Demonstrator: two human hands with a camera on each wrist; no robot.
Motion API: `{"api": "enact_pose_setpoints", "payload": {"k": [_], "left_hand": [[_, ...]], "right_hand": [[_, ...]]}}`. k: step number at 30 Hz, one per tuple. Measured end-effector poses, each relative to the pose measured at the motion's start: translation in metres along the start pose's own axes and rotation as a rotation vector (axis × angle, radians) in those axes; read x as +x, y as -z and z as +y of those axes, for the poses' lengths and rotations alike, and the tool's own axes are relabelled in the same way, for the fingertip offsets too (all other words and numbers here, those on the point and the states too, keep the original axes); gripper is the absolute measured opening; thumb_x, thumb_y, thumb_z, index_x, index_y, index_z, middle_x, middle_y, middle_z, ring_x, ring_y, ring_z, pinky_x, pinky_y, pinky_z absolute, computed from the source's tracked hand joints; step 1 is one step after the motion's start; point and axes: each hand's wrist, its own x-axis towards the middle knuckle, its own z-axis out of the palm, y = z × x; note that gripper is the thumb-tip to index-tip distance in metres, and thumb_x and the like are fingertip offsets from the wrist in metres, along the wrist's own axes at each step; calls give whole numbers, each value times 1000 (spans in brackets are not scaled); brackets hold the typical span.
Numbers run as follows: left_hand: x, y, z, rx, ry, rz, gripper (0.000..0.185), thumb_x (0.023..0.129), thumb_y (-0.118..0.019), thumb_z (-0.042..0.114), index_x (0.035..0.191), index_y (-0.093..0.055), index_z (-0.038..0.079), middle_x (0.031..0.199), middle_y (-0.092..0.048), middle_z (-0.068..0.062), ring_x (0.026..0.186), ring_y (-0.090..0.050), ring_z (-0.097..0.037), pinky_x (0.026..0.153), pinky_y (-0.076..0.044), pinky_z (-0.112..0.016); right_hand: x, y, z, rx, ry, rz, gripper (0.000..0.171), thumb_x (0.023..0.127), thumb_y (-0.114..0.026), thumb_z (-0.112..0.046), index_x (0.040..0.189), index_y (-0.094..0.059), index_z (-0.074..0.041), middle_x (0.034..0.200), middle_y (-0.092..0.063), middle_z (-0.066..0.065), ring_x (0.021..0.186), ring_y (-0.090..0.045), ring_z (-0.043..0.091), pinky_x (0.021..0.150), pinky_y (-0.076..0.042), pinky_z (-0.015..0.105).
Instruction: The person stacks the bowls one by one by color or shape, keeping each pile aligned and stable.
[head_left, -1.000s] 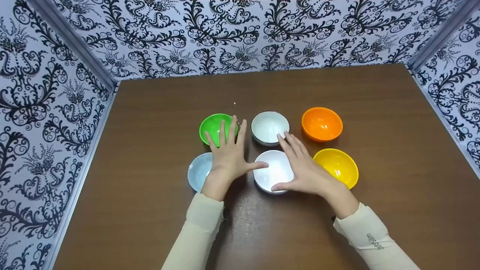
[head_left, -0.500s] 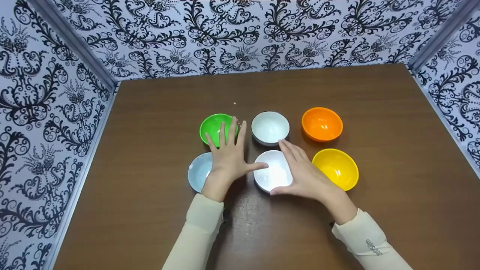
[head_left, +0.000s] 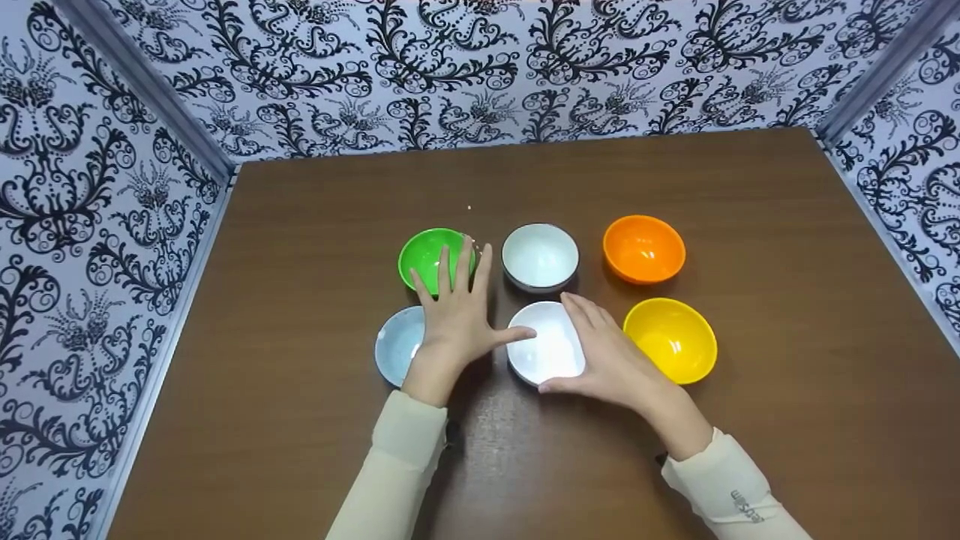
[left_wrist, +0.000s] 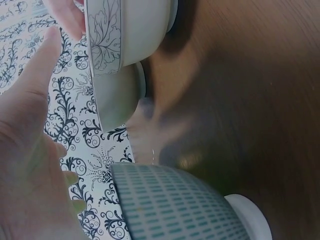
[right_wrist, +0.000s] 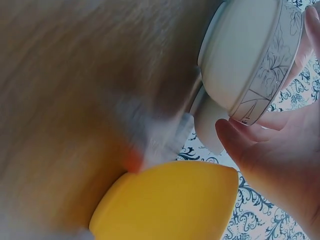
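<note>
Since our right grip (head_left: 611, 358) curls round white bowl (head_left: 551, 351), left grip (head_left: 456, 322) spread and released, we judge grasping underway, firm hold needed next.

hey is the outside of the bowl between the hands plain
No, in the left wrist view the white bowl has a leafy band.

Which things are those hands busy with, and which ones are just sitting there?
Seems part of the job:
- front white bowl, right hand curved round it
- left hand, thumb over its edge

Probably just sitting there:
- back white bowl
- green bowl
- blue bowl
- orange bowl
- yellow bowl
</note>
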Motion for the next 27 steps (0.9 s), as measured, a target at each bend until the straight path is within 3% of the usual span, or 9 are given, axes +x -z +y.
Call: {"api": "enact_pose_setpoints", "payload": {"k": [11, 27], "left_hand": [[-4, 2, 1, -12, 2, 0, 129, 63, -61, 90, 162, -13, 21, 170, -7, -8, 156, -5, -39, 118, -5, -76], [-15, 11, -1, -48, -9, 34, 129, 64, -64, 88, 162, -12, 21, 170, -6, -7, 156, -7, -39, 117, -5, -77]], "right_hand": [[1, -4, -1, 43, -34, 44, 118, 63, -88, -58, 153, -31, -7, 148, -38, 12, 129, -47, 29, 111, -47, 50], [0, -1, -7, 102, -82, 18, 119, 64, -91, -50, 153, -28, -3, 147, -37, 15, 129, -46, 31, 111, -47, 51]]}}
